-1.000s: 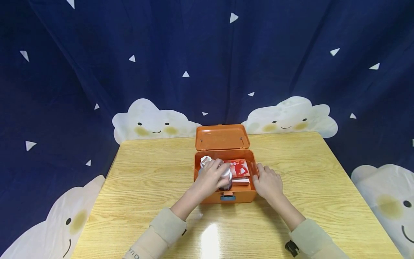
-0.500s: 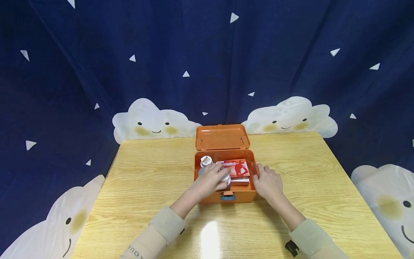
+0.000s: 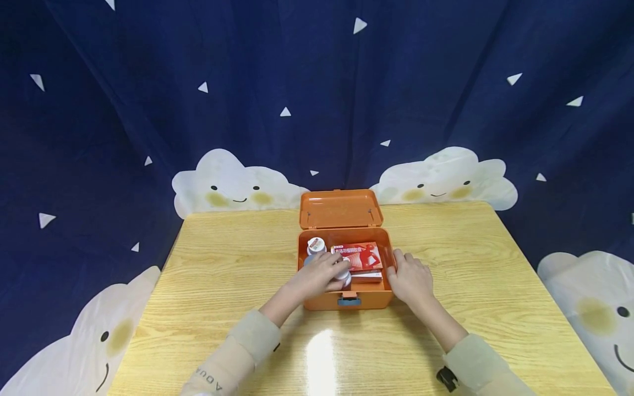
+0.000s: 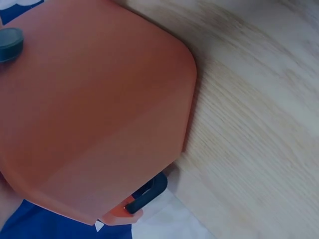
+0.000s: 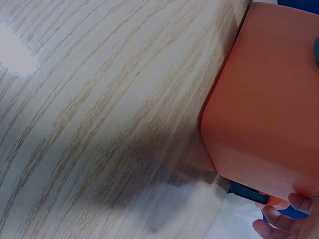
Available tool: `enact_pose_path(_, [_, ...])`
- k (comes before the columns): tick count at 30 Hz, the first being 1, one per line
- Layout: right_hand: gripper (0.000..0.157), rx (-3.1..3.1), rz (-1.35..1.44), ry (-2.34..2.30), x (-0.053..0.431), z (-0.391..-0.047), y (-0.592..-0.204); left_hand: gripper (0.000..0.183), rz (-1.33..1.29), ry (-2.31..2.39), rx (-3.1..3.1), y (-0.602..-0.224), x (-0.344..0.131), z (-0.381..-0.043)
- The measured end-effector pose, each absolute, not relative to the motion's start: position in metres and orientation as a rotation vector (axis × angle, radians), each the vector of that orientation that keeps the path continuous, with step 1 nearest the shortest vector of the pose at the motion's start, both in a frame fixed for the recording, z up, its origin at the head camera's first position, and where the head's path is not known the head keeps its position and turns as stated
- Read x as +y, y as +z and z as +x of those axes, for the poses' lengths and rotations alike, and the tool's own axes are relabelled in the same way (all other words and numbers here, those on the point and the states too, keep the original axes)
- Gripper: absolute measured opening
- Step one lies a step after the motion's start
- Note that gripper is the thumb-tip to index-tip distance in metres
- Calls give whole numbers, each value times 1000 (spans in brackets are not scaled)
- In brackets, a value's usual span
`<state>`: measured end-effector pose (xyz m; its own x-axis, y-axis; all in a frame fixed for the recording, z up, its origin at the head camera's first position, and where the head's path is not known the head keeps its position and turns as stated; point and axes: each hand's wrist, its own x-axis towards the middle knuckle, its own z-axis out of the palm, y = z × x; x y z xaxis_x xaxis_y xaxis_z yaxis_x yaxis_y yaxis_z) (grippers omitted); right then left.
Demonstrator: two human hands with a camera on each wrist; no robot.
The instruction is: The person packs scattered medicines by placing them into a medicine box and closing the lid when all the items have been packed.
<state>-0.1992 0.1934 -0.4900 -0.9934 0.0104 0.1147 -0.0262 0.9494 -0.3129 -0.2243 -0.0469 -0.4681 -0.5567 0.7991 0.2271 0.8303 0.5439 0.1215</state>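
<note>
An orange medicine box point(image 3: 317, 301) stands on the table with its lid point(image 3: 342, 210) raised at the back. My left hand point(image 3: 317, 275) reaches over the front left of the box, fingers curled about a white-capped bottle point(image 3: 345, 279) that they partly cover. Behind that hand stands another white-capped bottle point(image 3: 316, 246). A red medicine carton point(image 3: 365, 256) lies at the right inside, above a thinner white-edged carton point(image 3: 367, 276). On the box's right wall, my right hand point(image 3: 412, 278) grips the rim; its fingers point(image 5: 279, 219) show at the edge in the right wrist view.
The wooden table point(image 3: 223, 264) extends on both sides of the box. A blue latch point(image 3: 349, 302) sits on the box's front, and dark side handle parts point(image 4: 149, 191) show in the left wrist view. A dark blue curtain point(image 3: 317, 82) with clouds hangs behind.
My left hand has shifted slightly left and lower into the box with the white-capped bottle, uncovering more of the red carton. My right hand stays on the rim.
</note>
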Motion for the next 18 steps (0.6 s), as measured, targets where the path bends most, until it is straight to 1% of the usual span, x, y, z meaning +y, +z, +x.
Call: enact_pose_path(18, [35,-2991,17,471,193,-199,-489,33,-1502,-151,-2713,-469,-49,-234])
